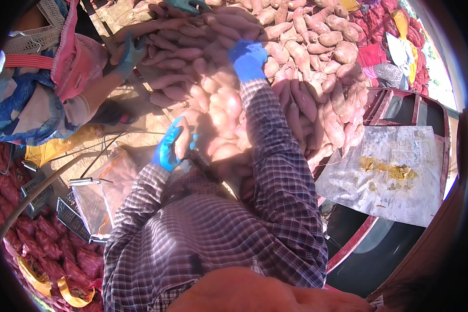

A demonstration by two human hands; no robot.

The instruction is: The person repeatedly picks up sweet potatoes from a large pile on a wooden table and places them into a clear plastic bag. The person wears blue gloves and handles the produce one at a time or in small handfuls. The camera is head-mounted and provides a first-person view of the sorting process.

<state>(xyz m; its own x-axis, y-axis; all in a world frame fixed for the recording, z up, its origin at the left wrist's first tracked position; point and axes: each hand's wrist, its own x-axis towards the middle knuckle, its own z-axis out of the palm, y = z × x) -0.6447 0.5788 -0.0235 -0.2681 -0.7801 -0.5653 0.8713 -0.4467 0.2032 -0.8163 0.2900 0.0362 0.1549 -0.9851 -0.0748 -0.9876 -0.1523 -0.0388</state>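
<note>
In a blue coated glove, my left hand holds a single sweet potato upright, close in front of my body. My right hand, in a blue knit glove, reaches forward over the pile of sweet potatoes. Its fingers point away from me and rest at the roots. Whether they grip one is hidden by the back of the hand. Sunlit roots lie between my two arms, while those farther off are in shade.
Across to the left, a co-worker's gloved hand is at the pile; another teal glove shows at the top. A clear bag hangs on a metal frame. Red mesh sacks fill the lower left. A worn sheet lies right.
</note>
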